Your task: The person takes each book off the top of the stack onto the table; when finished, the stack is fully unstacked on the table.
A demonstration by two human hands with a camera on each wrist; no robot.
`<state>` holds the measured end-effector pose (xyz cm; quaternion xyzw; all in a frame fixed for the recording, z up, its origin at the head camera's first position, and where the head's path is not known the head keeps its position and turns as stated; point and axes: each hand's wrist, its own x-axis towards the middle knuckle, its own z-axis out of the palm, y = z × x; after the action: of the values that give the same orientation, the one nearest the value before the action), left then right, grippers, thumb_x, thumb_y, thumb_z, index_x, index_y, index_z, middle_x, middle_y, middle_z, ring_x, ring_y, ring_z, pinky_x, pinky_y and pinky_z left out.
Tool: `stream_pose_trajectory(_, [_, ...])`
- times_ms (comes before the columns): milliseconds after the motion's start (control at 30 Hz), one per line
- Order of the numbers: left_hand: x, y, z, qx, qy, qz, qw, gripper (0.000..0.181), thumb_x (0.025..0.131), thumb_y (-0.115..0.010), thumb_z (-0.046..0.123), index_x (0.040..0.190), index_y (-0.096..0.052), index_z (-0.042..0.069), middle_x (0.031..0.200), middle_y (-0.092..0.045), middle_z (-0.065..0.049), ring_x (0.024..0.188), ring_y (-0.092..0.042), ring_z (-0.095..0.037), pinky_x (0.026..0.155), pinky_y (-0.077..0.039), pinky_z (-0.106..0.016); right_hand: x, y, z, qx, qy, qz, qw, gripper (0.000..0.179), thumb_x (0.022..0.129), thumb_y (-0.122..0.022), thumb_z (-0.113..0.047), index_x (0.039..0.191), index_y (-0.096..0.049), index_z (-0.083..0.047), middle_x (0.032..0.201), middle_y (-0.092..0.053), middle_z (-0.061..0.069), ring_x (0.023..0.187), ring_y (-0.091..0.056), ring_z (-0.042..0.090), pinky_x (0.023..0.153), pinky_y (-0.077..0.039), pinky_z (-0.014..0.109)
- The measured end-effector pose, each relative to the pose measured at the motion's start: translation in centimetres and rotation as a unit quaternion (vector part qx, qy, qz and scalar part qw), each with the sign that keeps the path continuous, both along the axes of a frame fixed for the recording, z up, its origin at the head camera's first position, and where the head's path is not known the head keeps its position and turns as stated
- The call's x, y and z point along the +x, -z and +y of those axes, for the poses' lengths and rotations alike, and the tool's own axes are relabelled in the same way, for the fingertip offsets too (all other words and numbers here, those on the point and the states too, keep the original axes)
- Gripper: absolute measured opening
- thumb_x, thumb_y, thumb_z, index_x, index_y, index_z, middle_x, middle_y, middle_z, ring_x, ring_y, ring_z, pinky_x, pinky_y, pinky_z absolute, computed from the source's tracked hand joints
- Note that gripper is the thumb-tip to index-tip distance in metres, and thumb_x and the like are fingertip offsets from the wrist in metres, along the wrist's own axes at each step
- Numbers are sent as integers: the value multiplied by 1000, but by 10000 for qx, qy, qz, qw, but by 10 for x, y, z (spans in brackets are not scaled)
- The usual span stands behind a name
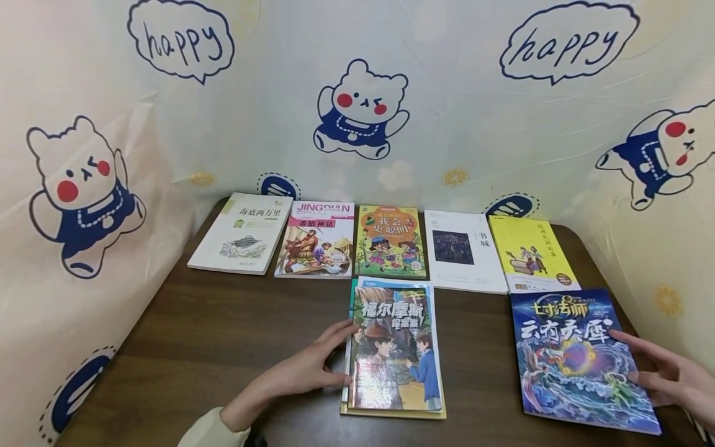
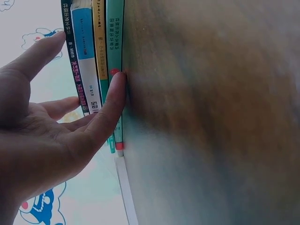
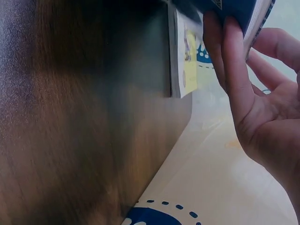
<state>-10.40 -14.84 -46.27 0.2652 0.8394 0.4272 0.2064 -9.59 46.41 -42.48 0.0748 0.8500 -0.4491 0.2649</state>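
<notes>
In the head view a blue comic-style book (image 1: 575, 366) is at the right. My right hand (image 1: 673, 375) grips its right edge; the right wrist view shows fingers (image 3: 238, 61) along the underside of the blue book (image 3: 239, 13), above the table. A stack of several books (image 1: 393, 354) lies front centre, a detective book with two figures on top. My left hand (image 1: 313, 363) rests against the stack's left side, fingers spread and relaxed. In the left wrist view its fingertips touch the spines (image 2: 89, 70), which are black, blue-white, orange and teal.
Along the back of the brown table (image 1: 184, 347) lie a cream book (image 1: 242, 236), a pink-titled book (image 1: 315, 239), an orange-green book (image 1: 391, 242), a white book (image 1: 466, 248) and a yellow book (image 1: 530, 251). A patterned curtain (image 1: 447, 124) surrounds the table's back and sides.
</notes>
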Motion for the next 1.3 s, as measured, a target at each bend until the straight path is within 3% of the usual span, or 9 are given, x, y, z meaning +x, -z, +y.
stream_pose_trajectory(200, [0, 0, 1, 1, -13, 7, 10000, 84, 89, -68, 39, 154, -22, 15, 158, -13, -14, 140, -22, -40, 102, -33, -60, 1, 3, 4, -55, -62, -91, 9999, 84, 98, -50, -10, 146, 5, -50, 139, 0, 45, 90, -62, 30, 72, -57, 43])
stream_pose_trajectory(533, [-1, 1, -1, -3, -12, 100, 9999, 83, 89, -68, 40, 154, -22, 16, 158, -13, -12, 140, -23, -40, 103, -32, -60, -8, 5, 9, 429, -225, -296, 9984, 85, 94, -57, -10, 147, -4, -51, 138, -1, 44, 92, -59, 29, 72, -56, 47])
stream_pose_trajectory(633, [-1, 2, -1, 1, -21, 100, 9999, 83, 89, -68, 40, 154, -22, 16, 158, -13, -12, 140, -23, -40, 103, -32, -60, -12, 6, 8, 510, -291, -392, 9975, 85, 93, -57, -8, 151, -8, -46, 136, -4, 44, 90, -59, 28, 72, -56, 48])
stream_pose_trajectory(700, [-1, 2, 0, 6, -24, 101, 9999, 83, 89, -68, 40, 154, -22, 16, 158, -13, -11, 140, -23, -39, 103, -32, -60, -14, 5, 6, 674, -380, -374, 9963, 83, 92, -57, -7, 156, -9, -28, 134, -6, 45, 90, -59, 28, 71, -56, 48])
stream_pose_trajectory(867, [0, 1, 0, 9, -26, 106, 9999, 83, 89, -68, 39, 154, -22, 15, 158, -13, -11, 140, -23, -39, 103, -32, -59, -19, 8, 5, 1073, -611, -223, 9921, 76, 91, -59, -7, 153, -14, -6, 129, -12, 49, 89, -58, 29, 68, -57, 45])
stream_pose_trajectory(1100, [2, 1, 1, 49, -35, 36, 10000, 83, 89, -68, 40, 154, -23, 15, 158, -14, -13, 140, -23, -41, 103, -32, -61, -26, 18, 6, 1617, -834, -85, 9833, 82, 86, -72, -21, 146, -22, 5, 115, -33, 42, 87, -53, 31, 62, -57, 42])
stream_pose_trajectory(1300, [1, 1, 0, 57, -59, 42, 10000, 83, 88, -68, 40, 154, -23, 16, 158, -13, -12, 140, -23, -40, 103, -32, -61, -31, 21, 5, 1758, -978, 117, 9795, 80, 86, -71, -19, 145, -23, 5, 107, -40, 32, 85, -52, 29, 58, -57, 40])
